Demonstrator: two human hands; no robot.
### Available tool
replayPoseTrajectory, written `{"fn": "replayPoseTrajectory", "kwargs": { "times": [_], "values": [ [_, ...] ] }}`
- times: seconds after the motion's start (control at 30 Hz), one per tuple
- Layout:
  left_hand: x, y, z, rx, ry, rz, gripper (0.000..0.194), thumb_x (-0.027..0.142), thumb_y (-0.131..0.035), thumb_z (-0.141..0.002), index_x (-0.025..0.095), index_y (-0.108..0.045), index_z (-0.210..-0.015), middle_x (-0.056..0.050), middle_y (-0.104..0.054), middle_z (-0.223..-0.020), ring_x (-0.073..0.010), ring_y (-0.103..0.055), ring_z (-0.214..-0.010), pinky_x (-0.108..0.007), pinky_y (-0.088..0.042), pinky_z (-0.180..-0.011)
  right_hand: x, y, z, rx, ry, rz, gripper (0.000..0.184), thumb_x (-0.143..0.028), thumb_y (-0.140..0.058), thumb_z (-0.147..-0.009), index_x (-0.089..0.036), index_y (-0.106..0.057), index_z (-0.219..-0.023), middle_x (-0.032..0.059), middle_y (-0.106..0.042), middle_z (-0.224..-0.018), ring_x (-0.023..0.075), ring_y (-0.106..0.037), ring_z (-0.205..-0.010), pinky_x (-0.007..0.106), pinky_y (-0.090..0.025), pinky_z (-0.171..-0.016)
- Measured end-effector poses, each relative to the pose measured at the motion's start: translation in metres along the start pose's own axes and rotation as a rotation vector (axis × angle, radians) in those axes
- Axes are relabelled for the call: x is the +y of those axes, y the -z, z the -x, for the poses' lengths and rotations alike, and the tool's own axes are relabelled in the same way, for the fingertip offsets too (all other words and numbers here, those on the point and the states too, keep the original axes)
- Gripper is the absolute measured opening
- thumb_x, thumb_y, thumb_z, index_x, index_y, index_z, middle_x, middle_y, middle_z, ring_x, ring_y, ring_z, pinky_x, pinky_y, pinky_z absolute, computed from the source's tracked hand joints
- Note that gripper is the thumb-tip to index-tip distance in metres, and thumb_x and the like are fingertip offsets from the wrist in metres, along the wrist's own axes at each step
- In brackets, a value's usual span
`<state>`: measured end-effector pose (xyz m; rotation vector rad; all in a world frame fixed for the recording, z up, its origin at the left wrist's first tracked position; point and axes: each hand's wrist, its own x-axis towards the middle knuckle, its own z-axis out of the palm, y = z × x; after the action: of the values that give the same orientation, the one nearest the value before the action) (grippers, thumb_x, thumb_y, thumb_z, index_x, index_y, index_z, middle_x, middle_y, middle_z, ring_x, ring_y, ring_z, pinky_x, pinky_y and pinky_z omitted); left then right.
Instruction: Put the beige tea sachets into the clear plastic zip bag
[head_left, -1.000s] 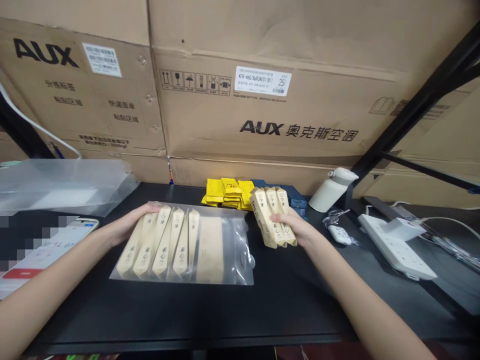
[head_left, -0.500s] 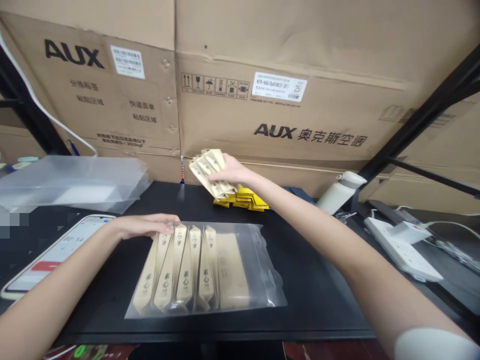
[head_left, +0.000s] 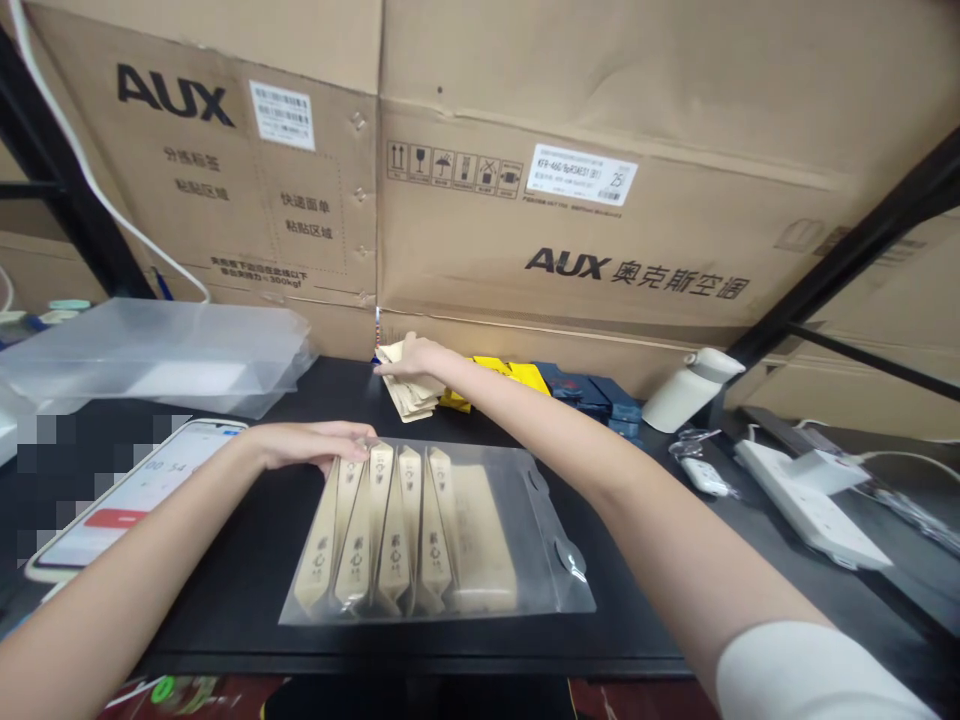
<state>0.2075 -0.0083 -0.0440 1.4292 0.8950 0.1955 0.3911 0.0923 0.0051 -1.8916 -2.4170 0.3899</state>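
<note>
Loose tan packets point(head_left: 412, 400) partly hidden by the right hand point(head_left: 414, 361)

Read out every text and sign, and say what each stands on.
"AUX": left box
"分拣标签": left box
"粘贴区域", twice: left box
"快递面单": left box
"300kgf": left box
"AUX 奥克斯空调": right box
"KFR-46G", "25": white label
Arrows, glass, umbrella signs: right box
"00 54": phone
"心": paper packets
Too small or blurred: the rest.

Your clear bag point(head_left: 541, 540) lies flat on the worktop point(head_left: 240, 600), upright-printed beige packets point(head_left: 395, 540) lined up inside. Your loose beige packets point(head_left: 412, 402) sit bunched behind it.
</note>
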Motion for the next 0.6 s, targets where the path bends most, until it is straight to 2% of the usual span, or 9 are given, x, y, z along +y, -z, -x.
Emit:
{"fn": "replayPoseTrajectory", "kwargs": {
  "times": [0.1,0.2,0.27,0.33,0.4,0.47,0.5,0.6],
  "values": [
    [0.001,-0.001,0.000,0.020,-0.007,-0.009,0.037,0.049,-0.075,-0.069,0.021,-0.064,-0.090,0.001,-0.061,-0.083,-0.0204,-0.059,-0.082,-0.024,-0.043,-0.067,-0.004,0.003,-0.001,-0.009,0.042,0.045,0.083,-0.056,-0.071,-0.077,-0.008,-0.041,-0.138,0.0253,-0.058,-0.134,0.0355,-0.062,-0.117,0.043,-0.050,-0.095],
    [0.001,-0.001,0.001,0.023,-0.007,-0.002,0.037,0.049,-0.075,-0.068,0.021,-0.064,-0.089,0.001,-0.061,-0.082,-0.0201,-0.058,-0.081,-0.025,-0.044,-0.068,-0.009,0.003,0.003,0.024,0.114,0.106,0.086,-0.056,-0.068,-0.081,-0.005,-0.036,-0.143,0.0279,-0.054,-0.137,0.0393,-0.056,-0.124,0.048,-0.046,-0.100],
    [0.000,-0.001,0.000,0.019,-0.010,0.011,0.037,0.050,-0.075,-0.069,0.021,-0.064,-0.090,0.001,-0.061,-0.082,-0.0201,-0.058,-0.082,-0.025,-0.044,-0.069,-0.011,0.001,0.009,0.069,0.213,0.147,0.085,-0.052,-0.070,-0.081,-0.010,-0.035,-0.146,0.0263,-0.041,-0.149,0.0404,-0.043,-0.136,0.051,-0.038,-0.109],
    [0.000,0.000,0.000,0.016,-0.011,0.015,0.038,0.050,-0.075,-0.069,0.021,-0.064,-0.090,0.001,-0.061,-0.083,-0.0203,-0.058,-0.083,-0.025,-0.044,-0.069,-0.011,-0.003,0.015,0.081,0.341,0.247,0.081,-0.045,-0.074,-0.079,-0.017,-0.040,-0.146,0.0200,-0.021,-0.161,0.0409,-0.026,-0.145,0.055,-0.030,-0.114],
    [-0.001,0.000,0.000,0.020,-0.009,0.013,0.038,0.050,-0.075,-0.068,0.021,-0.065,-0.090,0.002,-0.061,-0.082,-0.0203,-0.057,-0.083,-0.025,-0.044,-0.069,-0.010,-0.012,0.017,0.050,0.398,0.388,0.070,-0.041,-0.076,-0.077,-0.021,-0.051,-0.140,0.0136,-0.010,-0.165,0.0414,-0.020,-0.147,0.056,-0.030,-0.114],
    [-0.002,0.001,-0.001,0.022,-0.008,0.010,0.039,0.051,-0.076,-0.068,0.021,-0.065,-0.090,0.002,-0.060,-0.083,-0.0201,-0.057,-0.083,-0.025,-0.044,-0.070,-0.009,-0.023,0.015,0.039,0.324,0.477,0.062,-0.037,-0.076,-0.077,-0.018,-0.059,-0.133,0.0127,-0.010,-0.165,0.0420,-0.024,-0.145,0.055,-0.034,-0.113],
    [-0.003,0.001,-0.001,0.021,-0.009,0.006,0.039,0.051,-0.076,-0.068,0.021,-0.065,-0.091,0.002,-0.060,-0.083,-0.0200,-0.057,-0.084,-0.025,-0.044,-0.071,-0.010,-0.028,0.013,0.053,0.258,0.487,0.062,-0.034,-0.076,-0.077,-0.015,-0.059,-0.134,0.0152,-0.010,-0.165,0.0435,-0.025,-0.144,0.056,-0.034,-0.112],
    [-0.004,0.003,-0.002,0.006,-0.014,-0.007,0.040,0.052,-0.075,-0.070,0.022,-0.064,-0.093,0.002,-0.059,-0.085,-0.0198,-0.056,-0.086,-0.025,-0.044,-0.072,-0.014,-0.040,0.000,0.081,0.035,0.498,0.072,-0.026,-0.072,-0.079,-0.005,-0.048,-0.143,0.0297,-0.020,-0.158,0.0503,-0.031,-0.140,0.067,-0.036,-0.104]
  ]
}}
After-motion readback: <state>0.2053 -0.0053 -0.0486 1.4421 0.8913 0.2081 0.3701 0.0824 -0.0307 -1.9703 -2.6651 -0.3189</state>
